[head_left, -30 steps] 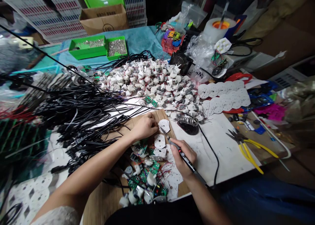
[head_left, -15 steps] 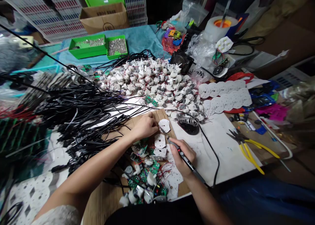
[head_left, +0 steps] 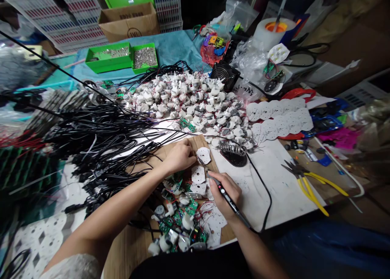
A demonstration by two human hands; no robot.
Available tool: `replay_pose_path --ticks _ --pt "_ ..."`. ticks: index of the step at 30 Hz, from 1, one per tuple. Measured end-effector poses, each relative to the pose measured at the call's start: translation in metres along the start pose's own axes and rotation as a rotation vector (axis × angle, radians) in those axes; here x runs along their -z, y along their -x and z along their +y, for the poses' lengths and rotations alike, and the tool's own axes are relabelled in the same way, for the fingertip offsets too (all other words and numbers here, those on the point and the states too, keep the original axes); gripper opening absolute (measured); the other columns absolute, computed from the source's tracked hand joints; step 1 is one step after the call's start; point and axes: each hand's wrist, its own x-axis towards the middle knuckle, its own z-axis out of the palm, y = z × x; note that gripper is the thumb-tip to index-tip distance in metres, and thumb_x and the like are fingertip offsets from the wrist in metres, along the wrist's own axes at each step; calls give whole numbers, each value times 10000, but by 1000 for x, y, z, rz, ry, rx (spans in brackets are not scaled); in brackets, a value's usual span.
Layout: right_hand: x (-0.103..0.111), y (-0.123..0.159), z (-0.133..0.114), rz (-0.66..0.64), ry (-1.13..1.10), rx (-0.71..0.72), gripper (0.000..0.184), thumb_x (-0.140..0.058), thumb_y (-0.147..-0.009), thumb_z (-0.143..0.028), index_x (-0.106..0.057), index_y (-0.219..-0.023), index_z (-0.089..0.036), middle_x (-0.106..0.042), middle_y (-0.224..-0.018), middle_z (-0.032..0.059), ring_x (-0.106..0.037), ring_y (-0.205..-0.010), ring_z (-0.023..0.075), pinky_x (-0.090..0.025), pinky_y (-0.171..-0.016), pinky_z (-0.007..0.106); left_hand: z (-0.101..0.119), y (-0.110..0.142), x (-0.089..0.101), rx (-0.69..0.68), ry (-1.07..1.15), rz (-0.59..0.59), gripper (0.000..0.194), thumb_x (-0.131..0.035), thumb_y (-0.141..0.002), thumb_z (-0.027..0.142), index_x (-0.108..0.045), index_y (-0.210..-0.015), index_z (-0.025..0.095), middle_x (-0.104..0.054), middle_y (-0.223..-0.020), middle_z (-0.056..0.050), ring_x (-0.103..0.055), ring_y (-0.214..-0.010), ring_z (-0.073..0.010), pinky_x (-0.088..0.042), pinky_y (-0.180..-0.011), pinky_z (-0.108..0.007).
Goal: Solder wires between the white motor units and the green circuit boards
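In my right hand (head_left: pixel 227 191) is a soldering iron (head_left: pixel 228 198), gripped like a pen. Its tip points up and left toward a small white LED board (head_left: pixel 203 155) on the wooden board (head_left: pixel 198 142). My left hand (head_left: pixel 182 156) is closed beside that LED board, fingertips at its left edge; what they pinch is hidden. Another white board (head_left: pixel 198 175) lies just below, between my hands. Nearer to me is a cluster of finished-looking assemblies, with green circuit boards (head_left: pixel 191 207) and white plastic motor housings (head_left: pixel 187 221).
A heap of white motor units (head_left: pixel 195 96) spreads behind my hands, with black cables (head_left: pixel 106 136) to the left. A coiled iron stand (head_left: pixel 234 153) is right of the wooden board. Yellow-handled pliers (head_left: pixel 310 189) lie farther right. Green trays (head_left: pixel 109 63) stand at the back.
My right hand and the soldering iron have shifted very slightly. My left hand stays in place beside the white LED board.
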Motion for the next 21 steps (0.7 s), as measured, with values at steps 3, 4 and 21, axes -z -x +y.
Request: replay_pose_path --ticks 3,4,21 --pt "1 0 0 19 -14 1 197 -574 -971 -144 -707 -1106 -197 -749 -927 62 -713 -834 189 -579 -770 314 -1 0 0 -8 -14 -1 152 -629 -825 202 -740 -739 142 -550 -900 -56 -558 -784 -161 -494 -762 -285" --pt "2 0 0 22 -16 1 197 -577 -970 -146 -708 -1109 -197 -748 -925 61 -712 -829 187 -576 -763 311 -1 -1 0 -12 -17 -1 158 -628 -829 207 -740 -738 142 -551 -899 -57 -560 -786 -162 -494 -763 -284" --pt "0 2 1 11 11 25 202 -570 -968 -134 -708 -1096 -205 -744 -899 56 -711 -815 183 -585 -764 315 -2 -1 -4 29 -18 13 167 -628 -818 240 -723 -709 155 -546 -891 -54 -545 -744 -159 -479 -720 -298"
